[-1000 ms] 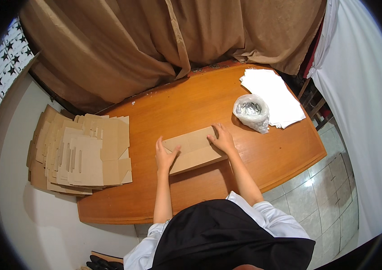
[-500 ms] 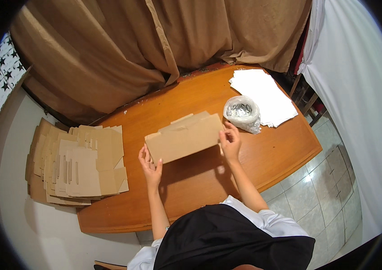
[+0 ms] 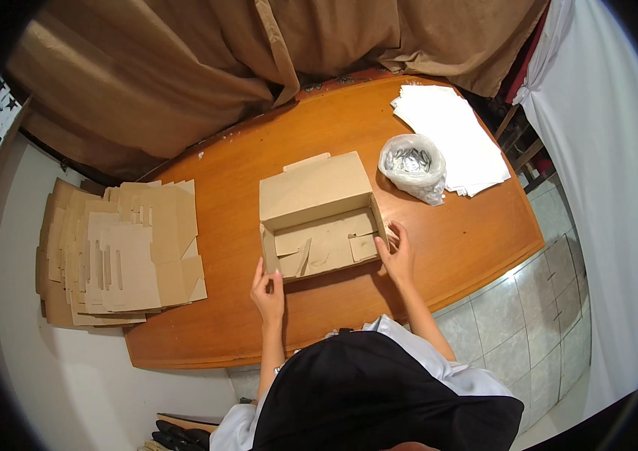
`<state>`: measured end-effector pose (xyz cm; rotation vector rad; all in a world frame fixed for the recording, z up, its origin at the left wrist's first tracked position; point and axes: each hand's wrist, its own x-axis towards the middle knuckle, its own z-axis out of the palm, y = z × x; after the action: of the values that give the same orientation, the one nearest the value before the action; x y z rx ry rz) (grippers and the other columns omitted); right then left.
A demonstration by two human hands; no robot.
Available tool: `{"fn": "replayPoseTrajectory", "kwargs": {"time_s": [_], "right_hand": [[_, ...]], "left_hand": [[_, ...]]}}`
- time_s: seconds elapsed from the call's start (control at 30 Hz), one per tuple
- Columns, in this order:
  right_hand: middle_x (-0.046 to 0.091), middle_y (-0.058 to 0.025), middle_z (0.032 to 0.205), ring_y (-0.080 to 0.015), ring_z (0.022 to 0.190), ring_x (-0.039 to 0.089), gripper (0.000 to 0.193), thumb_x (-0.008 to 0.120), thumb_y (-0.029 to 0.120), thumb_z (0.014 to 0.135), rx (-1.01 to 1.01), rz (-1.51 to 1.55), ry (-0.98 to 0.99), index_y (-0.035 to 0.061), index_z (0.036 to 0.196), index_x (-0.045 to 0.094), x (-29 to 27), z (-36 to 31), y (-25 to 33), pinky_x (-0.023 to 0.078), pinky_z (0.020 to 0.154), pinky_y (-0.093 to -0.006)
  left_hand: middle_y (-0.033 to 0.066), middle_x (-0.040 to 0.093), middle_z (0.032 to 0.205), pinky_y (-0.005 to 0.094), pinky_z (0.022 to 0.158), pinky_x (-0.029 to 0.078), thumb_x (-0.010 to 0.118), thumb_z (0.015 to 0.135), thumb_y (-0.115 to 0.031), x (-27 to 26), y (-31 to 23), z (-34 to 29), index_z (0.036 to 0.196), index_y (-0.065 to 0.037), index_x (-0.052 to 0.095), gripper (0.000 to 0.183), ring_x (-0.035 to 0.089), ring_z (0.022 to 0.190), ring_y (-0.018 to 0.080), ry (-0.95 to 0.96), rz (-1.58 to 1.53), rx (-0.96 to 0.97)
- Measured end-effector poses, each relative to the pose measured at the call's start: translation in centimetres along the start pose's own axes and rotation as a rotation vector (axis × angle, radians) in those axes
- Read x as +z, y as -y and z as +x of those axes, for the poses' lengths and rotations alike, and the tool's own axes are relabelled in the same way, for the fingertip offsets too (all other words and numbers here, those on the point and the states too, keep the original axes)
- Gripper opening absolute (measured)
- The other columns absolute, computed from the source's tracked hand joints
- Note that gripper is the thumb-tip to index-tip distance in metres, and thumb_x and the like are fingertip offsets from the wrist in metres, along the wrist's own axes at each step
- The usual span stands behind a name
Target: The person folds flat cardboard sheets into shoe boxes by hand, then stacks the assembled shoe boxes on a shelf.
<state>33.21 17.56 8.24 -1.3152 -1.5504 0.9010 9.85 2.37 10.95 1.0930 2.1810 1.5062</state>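
A brown cardboard box [image 3: 324, 218] stands in the middle of the wooden table, its lid raised on the far side and its inside facing up. Small flaps show on the box's floor at left and right. My left hand [image 3: 267, 291] grips the near left corner, thumb against the wall. At the right end wall, my right hand [image 3: 398, 258] has its thumb by the rim and its fingers outside. Beyond the box to the right sits a clear plastic bag [image 3: 429, 184] of small silvery pieces, too small to name.
Flattened cardboard boxes [image 3: 176, 218] lie in an overlapping pile at the table's left end. White paper sheets [image 3: 458, 143] are stacked at the far right, touching the bag. A brown curtain [image 3: 153, 83] hangs behind the wooden table [image 3: 221, 331]; a white cloth [image 3: 597, 150] hangs at the right.
The box has been turned and lowered, so its inside now shows with the lid raised at the back. Both hands have stayed at its ends. The view has shifted slightly.
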Motion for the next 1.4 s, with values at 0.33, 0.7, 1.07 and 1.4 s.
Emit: {"fn": "replayPoseTrajectory", "kwargs": {"time_s": [0.33, 0.7, 1.07, 1.4], "right_hand": [[0.057, -0.0149, 0.117, -0.0134, 0.095, 0.058, 0.034, 0.055, 0.008, 0.087, 0.351, 0.455, 0.361, 0.0000, 0.119, 0.048, -0.7, 3.6, -0.4, 0.046, 0.058, -0.0198], [0.060, -0.0131, 0.110, -0.0145, 0.087, 0.062, 0.034, 0.057, 0.019, 0.087, 0.292, 0.309, 0.336, 0.0047, 0.118, 0.051, -0.5, 3.3, -1.0, 0.043, 0.044, -0.0221], [0.064, -0.0149, 0.094, -0.0281, 0.084, 0.060, 0.025, 0.049, 0.001, 0.080, 0.248, -0.216, -0.362, 0.0028, 0.102, 0.062, -7.0, 14.4, -5.4, 0.046, 0.077, -0.0314], [0.042, -0.0084, 0.137, -0.0219, 0.125, 0.041, 0.047, 0.047, 0.008, 0.085, -0.032, -1.065, 0.013, 0.0140, 0.131, 0.043, -12.3, 19.5, -12.4, 0.007, 0.107, -0.0581]], "left_hand": [[0.0241, 0.038, 0.136, 0.0306, 0.100, 0.034, 0.056, 0.076, 0.000, -1.1, -2.7, 3.5, 0.136, 0.000, 0.033, 0.064, 0.044, 0.121, 0.0248, 0.346, -0.051, -0.383], [0.0181, 0.041, 0.135, 0.0543, 0.107, 0.008, 0.063, 0.081, -0.028, 1.1, -5.1, 3.5, 0.112, -0.001, 0.059, 0.041, 0.025, 0.131, 0.0387, 0.234, 0.615, 0.188], [0.0082, 0.067, 0.083, 0.0645, 0.101, -0.006, 0.052, 0.088, -0.033, 3.2, -6.9, 3.1, 0.105, -0.007, 0.063, 0.032, 0.053, 0.111, 0.0286, 0.613, 0.682, 0.035], [0.0081, 0.066, 0.088, 0.0420, 0.093, 0.037, 0.069, 0.076, -0.029, 4.5, -5.6, 3.3, 0.096, -0.007, 0.065, 0.030, 0.062, 0.082, 0.0251, 0.685, 0.331, 0.252]]}}
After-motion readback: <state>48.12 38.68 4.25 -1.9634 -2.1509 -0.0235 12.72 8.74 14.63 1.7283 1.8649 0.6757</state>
